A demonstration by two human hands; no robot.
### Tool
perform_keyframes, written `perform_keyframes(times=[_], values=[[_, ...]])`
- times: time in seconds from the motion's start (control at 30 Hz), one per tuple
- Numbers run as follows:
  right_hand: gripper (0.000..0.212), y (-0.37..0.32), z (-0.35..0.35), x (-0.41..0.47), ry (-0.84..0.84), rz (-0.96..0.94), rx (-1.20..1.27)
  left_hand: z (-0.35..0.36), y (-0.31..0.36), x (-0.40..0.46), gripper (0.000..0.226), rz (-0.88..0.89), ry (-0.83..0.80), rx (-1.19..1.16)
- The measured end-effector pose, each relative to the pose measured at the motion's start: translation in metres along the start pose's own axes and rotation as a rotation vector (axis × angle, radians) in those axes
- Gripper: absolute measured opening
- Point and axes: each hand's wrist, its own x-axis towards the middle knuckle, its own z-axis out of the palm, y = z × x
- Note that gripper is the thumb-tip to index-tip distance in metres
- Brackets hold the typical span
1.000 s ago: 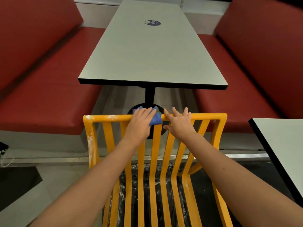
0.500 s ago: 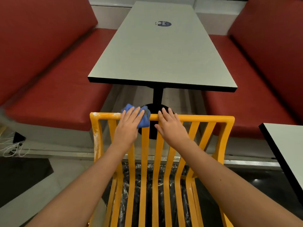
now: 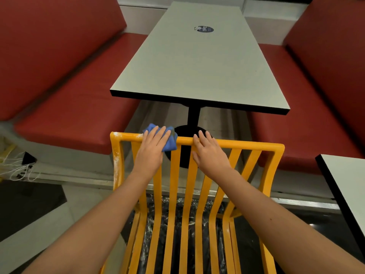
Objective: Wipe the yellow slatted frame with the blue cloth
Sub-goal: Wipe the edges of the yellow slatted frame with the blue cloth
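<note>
The left hand (image 3: 151, 149) lies flat with its fingers straight and close together, pressing the blue cloth (image 3: 169, 142) onto the top rail of the yellow slatted frame (image 3: 254, 145). The cloth is bunched under the fingers, draped over the rail left of its middle, with folds showing beyond the fingertips and at the right of the hand. The right hand (image 3: 210, 153) rests on the same rail just beside it, fingers straight and laid over the bar, thumb spread toward the left; it holds nothing. The two hands are near each other but apart, with a slat between them.

The frame stands close before the person, its curved slats running down toward the bottom edge of the view. White smears mark its left corner and left upright. Between the slats shows a dark marbled floor (image 3: 189, 220).

Beyond the rail stands a grey desk (image 3: 197, 72) with a black edge on a black pedestal (image 3: 193, 117), a round dark sticker (image 3: 203, 29) near its far end. Red padded benches (image 3: 75, 107) flank it on both sides. Another grey desk corner (image 3: 343, 175) enters at the right. White cords (image 3: 17, 169) lie at the left edge.
</note>
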Motion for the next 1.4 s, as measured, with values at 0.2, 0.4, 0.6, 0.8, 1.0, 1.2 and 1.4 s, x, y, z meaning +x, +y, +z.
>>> perform_keyframes(times=[0.2,0.4,0.6,0.8,1.0,1.2,1.4], values=[[0.056,-0.009,0.002,0.004,0.0,0.025,-0.012,0.001,0.01,-0.001,0.073,0.069,-0.057,-0.001],[0.054,-0.013,0.003,0.005,0.016,0.035,0.038,-0.003,-0.015,-0.007,0.051,-0.007,0.001,-0.044],[0.051,-0.01,0.001,0.006,0.007,0.017,0.072,0.006,0.026,0.001,0.059,0.04,-0.024,-0.064],[0.05,-0.011,-0.003,0.008,-0.006,0.029,0.097,-0.003,-0.012,-0.001,0.055,0.012,-0.003,-0.04],[0.052,-0.02,-0.002,0.009,-0.004,0.075,0.086,-0.007,0.002,0.001,0.051,-0.101,-0.025,-0.108],[0.053,-0.028,-0.005,0.009,-0.039,0.103,0.056,-0.009,-0.011,0.001,0.051,0.061,-0.046,-0.094],[0.053,-0.027,-0.005,0.009,-0.056,0.108,0.065,-0.019,-0.037,-0.001,0.045,-0.059,-0.05,-0.114]])
